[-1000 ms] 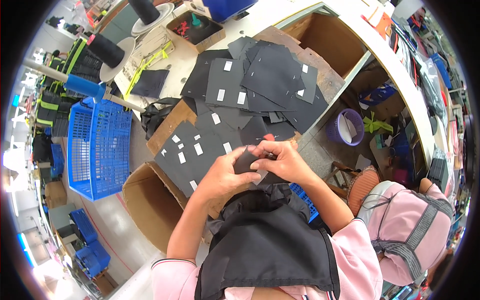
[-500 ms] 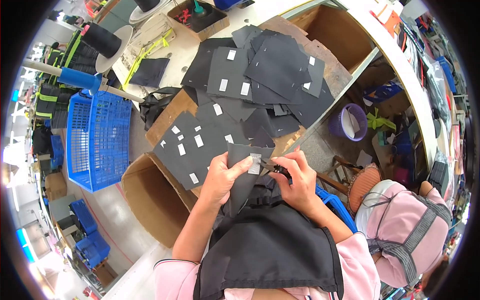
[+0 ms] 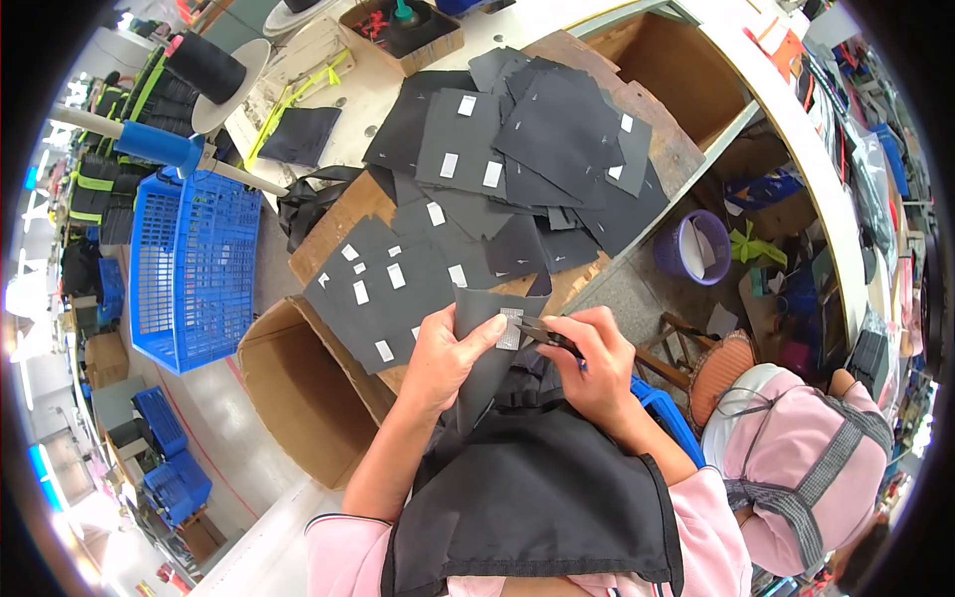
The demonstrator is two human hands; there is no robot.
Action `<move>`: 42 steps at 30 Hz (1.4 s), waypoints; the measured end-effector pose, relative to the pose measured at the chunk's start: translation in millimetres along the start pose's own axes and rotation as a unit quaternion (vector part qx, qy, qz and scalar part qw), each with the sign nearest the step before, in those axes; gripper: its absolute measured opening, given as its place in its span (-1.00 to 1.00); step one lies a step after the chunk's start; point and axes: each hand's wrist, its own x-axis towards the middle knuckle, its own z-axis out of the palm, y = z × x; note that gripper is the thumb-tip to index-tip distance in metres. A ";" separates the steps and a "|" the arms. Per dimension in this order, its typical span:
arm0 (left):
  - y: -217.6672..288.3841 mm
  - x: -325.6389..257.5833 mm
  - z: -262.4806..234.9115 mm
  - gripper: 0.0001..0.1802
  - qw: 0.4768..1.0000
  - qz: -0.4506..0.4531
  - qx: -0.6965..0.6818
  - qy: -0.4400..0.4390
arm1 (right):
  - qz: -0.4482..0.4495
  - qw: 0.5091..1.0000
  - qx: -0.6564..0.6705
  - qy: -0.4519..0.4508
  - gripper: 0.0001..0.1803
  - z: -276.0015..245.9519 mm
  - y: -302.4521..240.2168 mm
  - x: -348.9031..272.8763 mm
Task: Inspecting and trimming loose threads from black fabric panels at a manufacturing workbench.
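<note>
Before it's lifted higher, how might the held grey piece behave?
The grey piece would probably flex, since it curves in the left hand. Likely light, as it looks thin. It may hold some shape: its far edge juts past that hand.

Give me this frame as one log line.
left hand: holds dark fabric piece; right hand: holds snips-like tool, tip at white label; nearby: dark panels

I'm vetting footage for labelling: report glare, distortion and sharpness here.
Head view, right: fisheye distortion bends the white table edge; head view, left rim: glare burns patches white; head view, centre: left hand, right hand and dark grey piece look fairly sharp.
</note>
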 end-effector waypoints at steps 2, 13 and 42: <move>3.3 0.6 4.0 -0.79 1.000 0.012 0.015 0.011 | 0.010 0.999 -0.013 -0.041 -0.72 4.6 4.9 3.5; -13.6 9.6 -10.2 -0.80 0.980 0.075 0.182 0.037 | 0.090 0.934 0.112 -0.328 -0.76 -20.7 40.4 34.3; 0.9 -3.9 1.8 -0.67 0.997 0.014 0.081 0.011 | -0.160 0.972 -0.068 -0.158 -0.65 -17.0 13.2 29.2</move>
